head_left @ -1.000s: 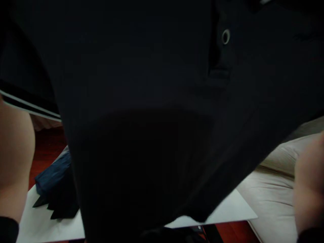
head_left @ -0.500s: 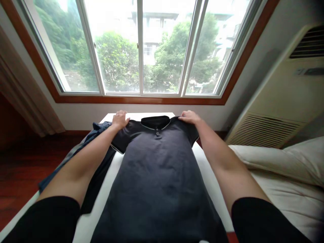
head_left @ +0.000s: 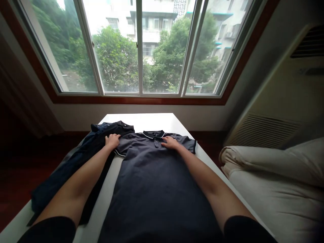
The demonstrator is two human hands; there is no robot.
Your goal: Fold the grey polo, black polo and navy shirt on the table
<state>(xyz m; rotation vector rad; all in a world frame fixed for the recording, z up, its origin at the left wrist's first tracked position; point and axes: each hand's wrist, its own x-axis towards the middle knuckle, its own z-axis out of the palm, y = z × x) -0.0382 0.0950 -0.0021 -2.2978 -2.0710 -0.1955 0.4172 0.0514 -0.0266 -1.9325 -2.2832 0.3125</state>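
The hem of the dark polo shirt (head_left: 154, 189) is out of your sight below the bottom edge, which also cuts your black sleeves (head_left: 50, 229) and the near end of the tabletop (head_left: 141, 119). Your left forearm (head_left: 78, 182) hides part of the dark clothes pile (head_left: 76, 158); your right forearm (head_left: 217, 194) covers some of the shirt. You can't tell whether the fingers of your left hand (head_left: 112, 141) or right hand (head_left: 170, 142) pinch any cloth. The right edge crops the cream cushions (head_left: 268, 195) and vented cabinet (head_left: 273, 104).
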